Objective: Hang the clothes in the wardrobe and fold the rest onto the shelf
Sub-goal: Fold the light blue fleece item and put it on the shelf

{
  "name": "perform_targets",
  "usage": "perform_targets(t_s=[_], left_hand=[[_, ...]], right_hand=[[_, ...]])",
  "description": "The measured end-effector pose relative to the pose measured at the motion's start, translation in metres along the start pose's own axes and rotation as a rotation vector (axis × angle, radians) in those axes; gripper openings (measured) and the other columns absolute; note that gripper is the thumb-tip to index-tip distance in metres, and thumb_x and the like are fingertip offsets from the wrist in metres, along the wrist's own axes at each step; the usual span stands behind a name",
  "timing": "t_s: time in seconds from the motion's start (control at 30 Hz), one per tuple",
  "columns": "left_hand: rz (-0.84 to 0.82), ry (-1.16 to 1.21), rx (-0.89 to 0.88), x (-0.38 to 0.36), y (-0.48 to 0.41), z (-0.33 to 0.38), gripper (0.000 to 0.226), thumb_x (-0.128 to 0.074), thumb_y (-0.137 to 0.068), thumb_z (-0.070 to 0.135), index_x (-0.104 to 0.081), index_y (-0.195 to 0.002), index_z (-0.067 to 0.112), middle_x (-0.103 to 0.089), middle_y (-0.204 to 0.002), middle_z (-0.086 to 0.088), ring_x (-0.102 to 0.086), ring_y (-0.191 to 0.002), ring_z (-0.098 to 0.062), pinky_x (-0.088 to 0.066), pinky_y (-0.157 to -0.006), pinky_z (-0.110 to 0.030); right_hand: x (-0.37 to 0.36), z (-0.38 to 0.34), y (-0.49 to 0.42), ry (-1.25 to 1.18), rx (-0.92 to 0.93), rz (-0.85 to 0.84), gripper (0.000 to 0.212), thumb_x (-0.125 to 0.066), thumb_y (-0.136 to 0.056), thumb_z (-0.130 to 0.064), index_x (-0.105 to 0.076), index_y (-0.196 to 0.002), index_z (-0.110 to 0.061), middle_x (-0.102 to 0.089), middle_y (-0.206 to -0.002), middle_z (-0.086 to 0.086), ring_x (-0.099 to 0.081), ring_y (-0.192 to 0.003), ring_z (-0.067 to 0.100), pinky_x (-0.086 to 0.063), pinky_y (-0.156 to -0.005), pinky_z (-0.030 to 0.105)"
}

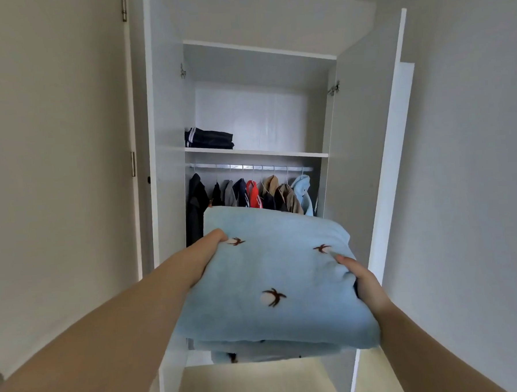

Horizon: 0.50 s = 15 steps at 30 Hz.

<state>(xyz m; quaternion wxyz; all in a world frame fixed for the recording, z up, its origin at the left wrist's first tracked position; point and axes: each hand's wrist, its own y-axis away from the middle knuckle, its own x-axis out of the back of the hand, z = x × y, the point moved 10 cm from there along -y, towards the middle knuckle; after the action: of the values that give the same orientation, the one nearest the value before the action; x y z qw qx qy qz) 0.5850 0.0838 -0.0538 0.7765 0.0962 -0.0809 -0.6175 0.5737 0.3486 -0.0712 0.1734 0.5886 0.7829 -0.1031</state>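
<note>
Reaching forward, left hand [207, 252] and right hand [364, 283] grip the folded blue cloth [270, 273] by its sides, fingers seemingly underneath.

My folded cloth [270, 279] is pale blue, dotted with small white puffs on dark brown sprigs. The wardrobe [166, 116] is white, its shelf [279, 153] too. On it, the folded pile [208, 138] is navy with white stripes. The hanging clothes [254, 194] run black, grey, navy, red, tan, pale blue from left to right.
</note>
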Motion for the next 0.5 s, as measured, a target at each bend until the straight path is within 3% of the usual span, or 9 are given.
perform_targets(t_s=[0.17, 0.3, 0.43, 0.5], left_hand=[[-0.001, 0.034, -0.055, 0.032, -0.103, 0.063, 0.023, -0.051, -0.091, 0.029, -0.06, -0.092, 0.008, -0.063, -0.078, -0.013, -0.058, -0.066, -0.024, -0.046, -0.059, -0.028], [-0.021, 0.048, -0.106, 0.04, -0.176, 0.112, 0.018, -0.053, -0.093, 0.025, -0.058, -0.086, 0.01, -0.062, -0.076, -0.011, -0.057, -0.064, -0.022, -0.045, -0.055, -0.028], [-0.041, 0.061, -0.107, 0.035, -0.243, 0.139, 0.016, -0.054, -0.092, 0.023, -0.059, -0.084, 0.009, -0.065, -0.053, -0.007, -0.061, -0.047, -0.018, -0.049, -0.041, -0.02], [-0.038, 0.059, -0.13, 0.032, -0.282, 0.159, 0.016, -0.055, -0.092, 0.023, -0.06, -0.087, 0.008, -0.066, -0.056, -0.008, -0.062, -0.046, -0.019, -0.05, -0.043, -0.021]], right_hand=[[-0.041, -0.027, -0.114, -0.066, 0.079, -0.028, 0.028, -0.061, -0.072, -0.03, -0.075, -0.093, -0.017, -0.073, -0.097, 0.008, -0.072, -0.082, 0.024, -0.052, -0.067, 0.034], [-0.053, -0.043, -0.194, -0.102, 0.11, -0.042, 0.031, -0.051, -0.088, -0.031, -0.064, -0.113, -0.016, -0.074, -0.096, 0.006, -0.072, -0.081, 0.02, -0.055, -0.055, 0.027], [-0.056, -0.055, -0.267, -0.099, 0.117, -0.096, 0.058, -0.061, -0.072, -0.034, -0.055, -0.128, -0.021, -0.067, -0.116, 0.009, -0.069, -0.095, 0.026, -0.056, -0.063, 0.033], [-0.055, -0.065, -0.309, -0.08, 0.117, -0.13, 0.06, -0.062, -0.072, -0.033, -0.054, -0.13, -0.021, -0.066, -0.117, 0.01, -0.068, -0.096, 0.028, -0.056, -0.065, 0.035]])
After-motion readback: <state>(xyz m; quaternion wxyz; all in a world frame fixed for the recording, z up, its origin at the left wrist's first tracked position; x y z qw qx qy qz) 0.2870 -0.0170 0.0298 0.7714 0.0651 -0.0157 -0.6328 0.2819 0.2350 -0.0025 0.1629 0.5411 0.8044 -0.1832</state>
